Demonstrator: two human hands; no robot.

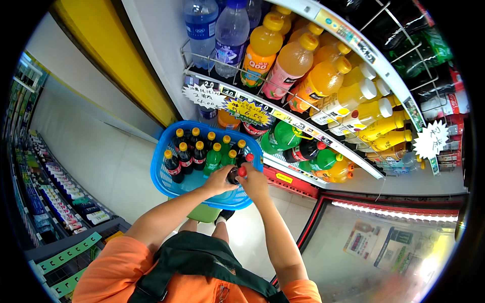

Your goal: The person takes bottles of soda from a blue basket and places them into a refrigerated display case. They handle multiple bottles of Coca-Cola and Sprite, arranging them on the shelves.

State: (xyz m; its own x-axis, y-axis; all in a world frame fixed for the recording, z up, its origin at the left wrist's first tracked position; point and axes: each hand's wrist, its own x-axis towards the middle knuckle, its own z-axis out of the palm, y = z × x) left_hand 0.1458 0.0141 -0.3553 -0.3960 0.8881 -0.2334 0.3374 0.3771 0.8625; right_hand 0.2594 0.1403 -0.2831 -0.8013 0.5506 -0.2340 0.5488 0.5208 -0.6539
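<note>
Over the right side of a blue plastic basket [159, 151], my left hand [221, 179] holds the body of a dark cola bottle [232, 176]. My right hand [254, 183] has its fingers around the same bottle's red cap [242, 171]. Beside it in the basket is another red-capped bottle [249, 157]. Several dark bottles with yellow caps [185, 158] stand upright at the left and back of the basket, with green bottles [213, 157] near its middle. The basket rests on a green stool [204, 213].
An open cooler with wire-fronted shelves [280, 108] of juice, water and soda bottles rises ahead and right. The cooler's glass door [379, 246] stands at the lower right. A yellow panel [113, 57] is left of the shelves; shelves of small bottles [60, 185] line the far left.
</note>
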